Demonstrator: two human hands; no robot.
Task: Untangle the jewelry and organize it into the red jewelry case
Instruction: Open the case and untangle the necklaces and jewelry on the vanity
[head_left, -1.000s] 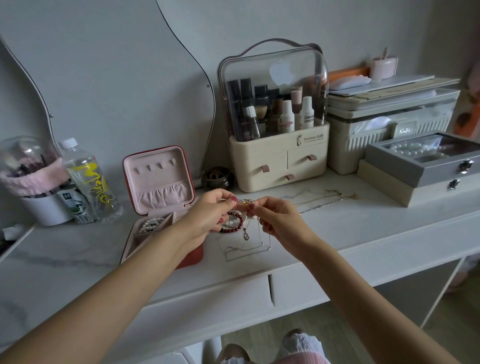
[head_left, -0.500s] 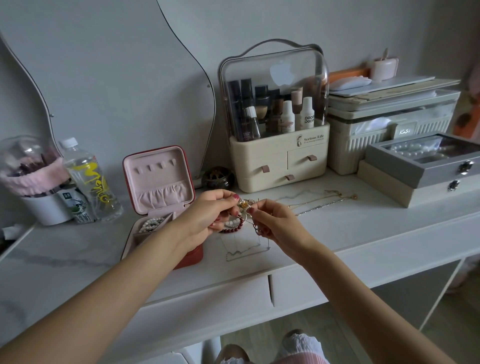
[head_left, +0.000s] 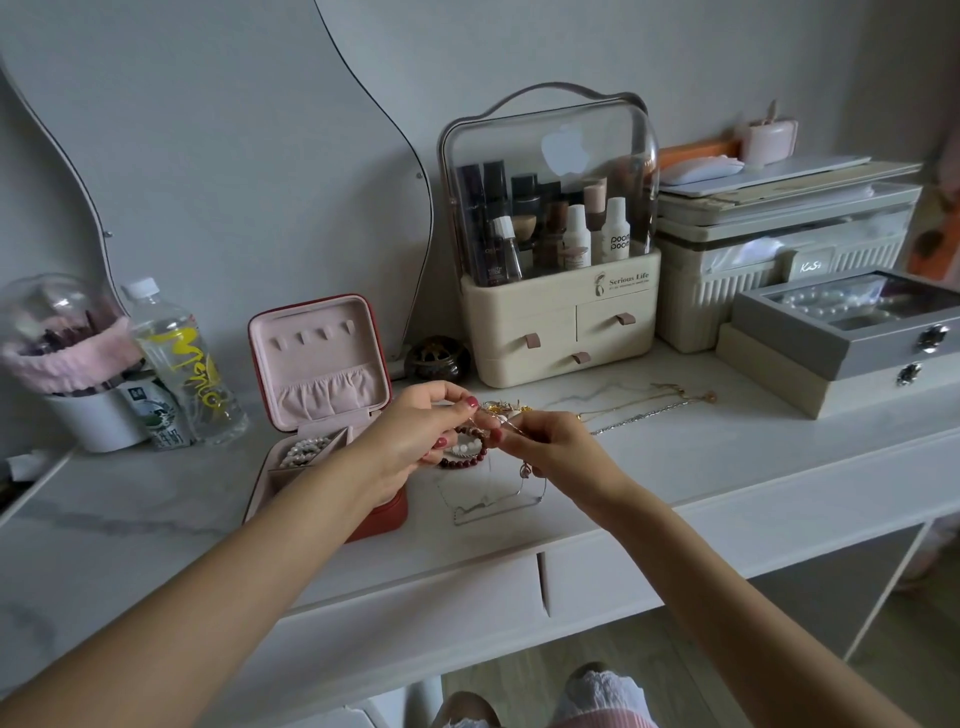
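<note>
- Head view: the left hand (head_left: 415, 431) and the right hand (head_left: 550, 447) meet above the white marble-patterned vanity top (head_left: 675, 467), fingertips nearly touching, each pinching part of a small knot of gold-coloured jewelry (head_left: 501, 409) held between them.
- From the right hand's pinch a thin silver chain with a small pendant (head_left: 524, 470) hangs down to a loop lying on the vanity top.
- Just beneath the hands lies a dark red beaded bracelet (head_left: 467, 460), with a white beaded one inside its ring.
- The open red jewelry case with pink lining (head_left: 322, 364) sits to the left of the knot, right under the left forearm, so the left hand is the nearer one; a pearl strand (head_left: 306, 449) already lies in its tray.
- Two long thin chains, gold and silver (head_left: 649, 410), stretch rightward across the vanity top, well apart from the case, nearer the right hand.
- The next move probably turns on drawing the hands apart sideways, then carrying the freed piece left.
</note>
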